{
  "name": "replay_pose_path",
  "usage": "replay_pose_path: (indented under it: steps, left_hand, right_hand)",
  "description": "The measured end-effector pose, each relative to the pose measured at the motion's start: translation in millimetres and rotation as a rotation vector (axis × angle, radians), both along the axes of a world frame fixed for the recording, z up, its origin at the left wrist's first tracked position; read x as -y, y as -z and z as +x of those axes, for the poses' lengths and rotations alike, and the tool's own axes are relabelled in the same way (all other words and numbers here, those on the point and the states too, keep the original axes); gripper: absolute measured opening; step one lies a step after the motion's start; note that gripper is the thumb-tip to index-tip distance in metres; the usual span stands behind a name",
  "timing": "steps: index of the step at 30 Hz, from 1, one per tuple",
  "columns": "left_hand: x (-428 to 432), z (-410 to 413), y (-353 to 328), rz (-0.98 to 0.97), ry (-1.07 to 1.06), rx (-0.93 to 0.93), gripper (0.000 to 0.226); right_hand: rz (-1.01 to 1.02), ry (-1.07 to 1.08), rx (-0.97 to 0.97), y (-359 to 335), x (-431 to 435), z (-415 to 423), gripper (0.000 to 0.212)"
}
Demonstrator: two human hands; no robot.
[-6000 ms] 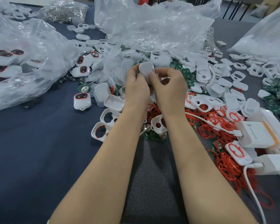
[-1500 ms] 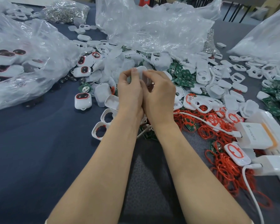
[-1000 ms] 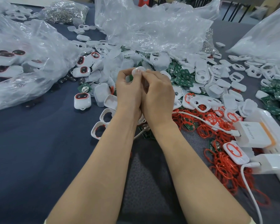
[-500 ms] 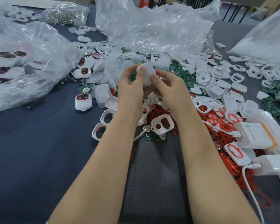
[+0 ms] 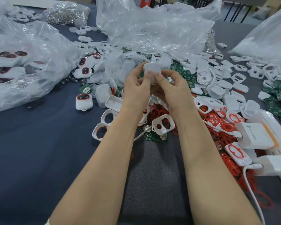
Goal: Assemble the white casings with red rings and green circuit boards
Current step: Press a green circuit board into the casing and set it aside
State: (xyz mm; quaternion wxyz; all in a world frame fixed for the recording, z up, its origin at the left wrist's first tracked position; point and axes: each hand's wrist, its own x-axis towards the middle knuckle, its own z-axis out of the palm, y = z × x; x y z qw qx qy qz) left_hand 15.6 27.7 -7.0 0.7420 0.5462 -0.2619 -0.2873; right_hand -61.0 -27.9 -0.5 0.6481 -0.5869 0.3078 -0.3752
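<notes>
A white casing [image 5: 152, 70] is held raised above the dark table [image 5: 31, 159], in front of the middle of the parts heap, with its smooth closed side turned to the camera. It is pinched between both hands. The left hand [image 5: 135, 90] is curled round the casing's left edge, with the thumb laid on the near face. The right hand [image 5: 174, 90] is curled round the right edge, and its thumb tip is pressed just beside the left thumb. The other fingers are folded behind the casing and are mostly hidden.

Below the wrists an open casing shell [image 5: 163, 125] with two holes is seen lying on a green circuit board [image 5: 157, 137]. Loose red rings [image 5: 222, 133] are spread to the right, near a white charger [image 5: 256, 135]. More green boards [image 5: 186, 75] are scattered among white shells beyond the hands. One closed casing with a red ring [image 5: 84, 101] is noted to the left, near a clear plastic bag [image 5: 31, 65] of similar closed casings.
</notes>
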Motion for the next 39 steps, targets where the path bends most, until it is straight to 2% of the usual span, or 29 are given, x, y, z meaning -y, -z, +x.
replay_pose_path:
  steps: [3, 6, 8, 11, 14, 18, 22, 24, 28, 30, 32, 36, 39]
  left_hand:
    - [0.7, 0.9, 2.8, 0.06, -0.03, 0.034, 0.024]
    - [-1.1, 0.6, 2.4, 0.05, -0.008, -0.044, 0.028]
    - [-1.2, -0.6, 1.5, -0.013, 0.074, -0.124, 0.016]
    - [-1.7, -2.3, 0.1, -0.008, 0.094, -0.044, 0.005]
    - [-2.8, -4.9, -1.1, 0.013, 0.093, 0.073, 0.008]
    - [-4.6, -6.7, -3.2, 0.001, 0.087, 0.06, 0.007]
    - [-5.7, -6.7, -3.9, 0.003, 0.08, 0.013, 0.009]
    - [-6.3, -6.0, -3.4, 0.02, 0.068, 0.015, 0.014]
    - [-5.0, -3.9, -3.6, 0.142, -0.027, 0.262, 0.027]
    - [-5.8, -4.1, -4.4, 0.163, -0.059, 0.314, 0.029]
    - [-6.2, -3.0, -3.4, 0.17, -0.069, 0.289, 0.029]
    - [-6.3, -2.2, -1.8, 0.161, -0.028, 0.232, 0.01]
    - [-5.2, -1.5, -1.0, 0.143, -0.021, 0.203, 0.007]
  right_hand:
    - [-0.005, -0.035, -0.038, -2.2, 4.4, -3.1, 0.019]
    - [0.047, -0.068, 0.062, -5.3, 5.2, -5.4, 0.021]
    - [0.099, -0.044, 0.111, -7.1, 6.4, -6.3, 0.024]
    - [0.144, -0.052, 0.117, -7.7, 9.1, -7.9, 0.031]
    - [0.08, -0.02, 0.089, -5.0, 11.2, -10.7, 0.027]
    - [0.065, -0.013, 0.156, -2.7, 12.4, -10.6, 0.013]
    - [0.1, 0.012, 0.147, -0.7, 11.7, -7.7, 0.017]
    - [0.048, 0.033, 0.078, 0.4, 11.6, -8.1, 0.021]
    - [-0.326, 0.071, -0.163, -0.8, 12.4, -11.8, 0.031]
    - [-0.396, 0.058, -0.189, -1.9, 11.4, -13.0, 0.03]
    - [-0.332, 0.058, -0.165, -1.9, 12.0, -14.2, 0.024]
    - [-0.189, 0.031, -0.115, -1.7, 16.5, -17.5, 0.017]
    - [-0.135, -0.03, -0.089, -0.6, 21.5, -20.0, 0.014]
